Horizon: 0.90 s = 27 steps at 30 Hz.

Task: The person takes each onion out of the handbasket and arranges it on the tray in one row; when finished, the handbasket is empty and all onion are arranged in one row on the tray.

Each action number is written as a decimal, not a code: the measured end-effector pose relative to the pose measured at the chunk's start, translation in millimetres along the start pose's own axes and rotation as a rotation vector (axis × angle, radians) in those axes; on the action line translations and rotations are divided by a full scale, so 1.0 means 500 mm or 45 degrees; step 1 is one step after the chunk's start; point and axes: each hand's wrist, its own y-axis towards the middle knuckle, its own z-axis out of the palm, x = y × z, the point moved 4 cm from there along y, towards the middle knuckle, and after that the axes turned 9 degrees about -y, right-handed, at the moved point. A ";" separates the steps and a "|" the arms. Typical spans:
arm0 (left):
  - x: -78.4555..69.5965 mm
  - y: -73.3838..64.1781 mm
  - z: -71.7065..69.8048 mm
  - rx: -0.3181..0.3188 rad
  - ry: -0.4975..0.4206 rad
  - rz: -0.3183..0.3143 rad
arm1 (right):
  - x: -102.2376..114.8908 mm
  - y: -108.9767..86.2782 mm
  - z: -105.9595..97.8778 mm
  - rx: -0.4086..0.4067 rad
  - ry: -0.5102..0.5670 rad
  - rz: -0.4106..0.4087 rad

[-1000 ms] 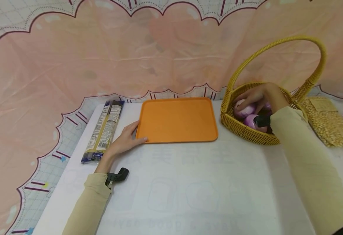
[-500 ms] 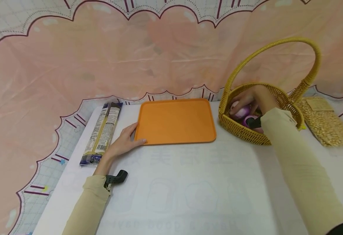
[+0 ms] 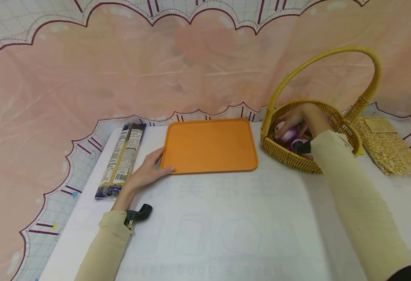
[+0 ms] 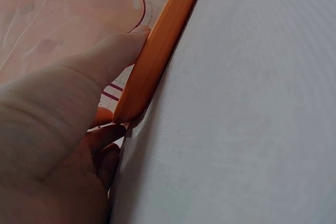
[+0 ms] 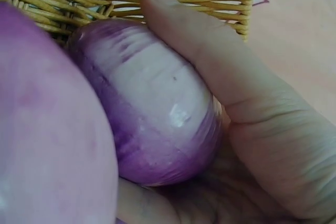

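- Gripping an onion (image 5: 152,103) inside the basket (image 3: 291,160), the right hand (image 3: 304,116) is bent round it: the thumb lies along one side and fingers come up from beneath, though their tips are partly hidden.
- The held onion is purple and white with a glossy skin, and it sits low at the basket's left end, below the rim.
- A second onion (image 5: 52,124) fills the left of the right wrist view, close beside the held one; in the head view the black camera (image 3: 302,147) on the right wrist covers part of it.
- The basket is yellow wicker, upright on the table (image 3: 226,218), with a tall arched handle (image 3: 326,55) above the right hand.
- The left hand (image 3: 148,171) is spread and relaxed at the near left corner of the tray (image 3: 210,146), fingers against the left side and thumb touching the near edge.
- The tray is orange, lies flat on the table, and stands just left of the basket, apart from it.
- A packet (image 3: 121,162) printed with text and a barcode lies slanted to the left of the tray, close to the left wrist.
- A clear bag (image 3: 390,148) of yellow kernels lies right of the basket.
- Behind the table is a peach cloth (image 3: 149,74) with a white scalloped border.
- Both sleeves (image 3: 101,242) are pale tan.
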 end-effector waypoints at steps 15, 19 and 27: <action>0.001 -0.005 -0.002 -0.002 -0.002 -0.006 | 0.007 0.008 -0.010 -0.030 -0.021 -0.030; 0.000 -0.004 0.004 0.004 -0.008 -0.011 | 0.001 0.005 -0.016 -0.045 -0.008 -0.061; -0.005 -0.006 0.004 -0.015 -0.002 -0.008 | -0.027 -0.012 -0.037 -0.155 0.210 -0.157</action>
